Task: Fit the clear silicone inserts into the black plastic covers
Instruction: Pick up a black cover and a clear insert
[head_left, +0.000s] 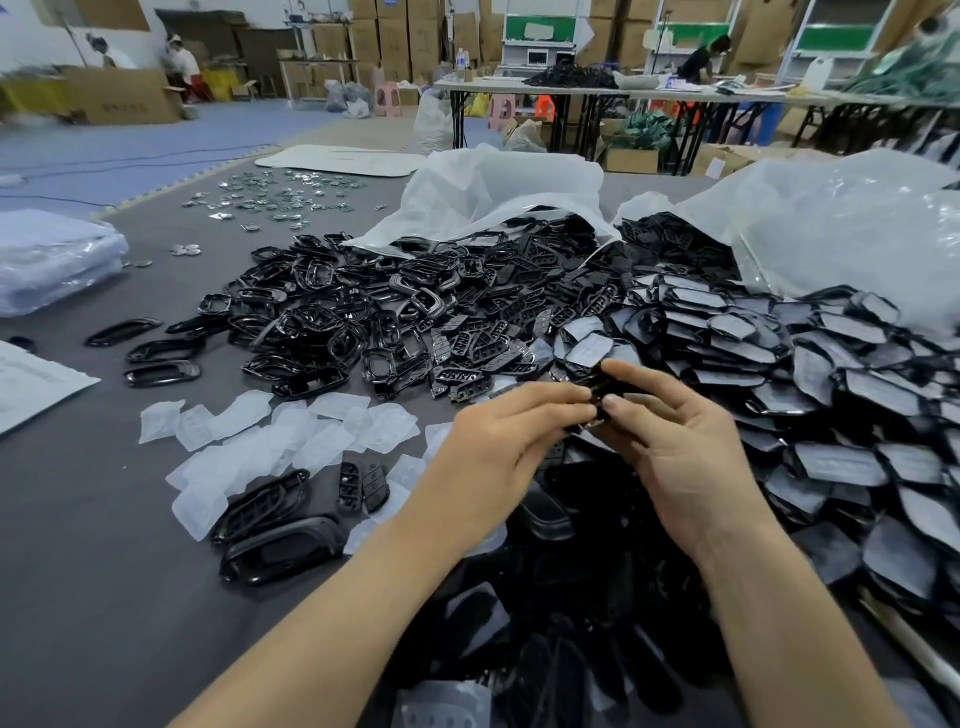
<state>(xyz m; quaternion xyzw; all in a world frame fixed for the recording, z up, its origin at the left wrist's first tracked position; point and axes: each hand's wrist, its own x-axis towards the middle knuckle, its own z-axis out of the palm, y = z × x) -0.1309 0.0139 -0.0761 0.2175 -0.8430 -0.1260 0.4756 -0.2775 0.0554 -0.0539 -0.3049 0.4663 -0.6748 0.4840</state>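
Both my hands meet over the middle of the table around one small black plastic cover (605, 391). My left hand (498, 441) pinches its left side with thumb and fingers. My right hand (675, 441) grips its right side, thumb on top. Most of the cover is hidden by my fingers, and I cannot tell whether an insert sits in it. Loose clear silicone inserts (291, 436) lie spread on the grey table (93, 571) to the left of my hands.
A big heap of black covers and frames (395, 306) spills from a white plastic bag (498, 192). Covers with inserts (831, 395) pile up at the right. Black parts (545, 649) lie near me. Stacked plastic packs (52, 260) sit far left; small metal pieces (270, 200) lie beyond.
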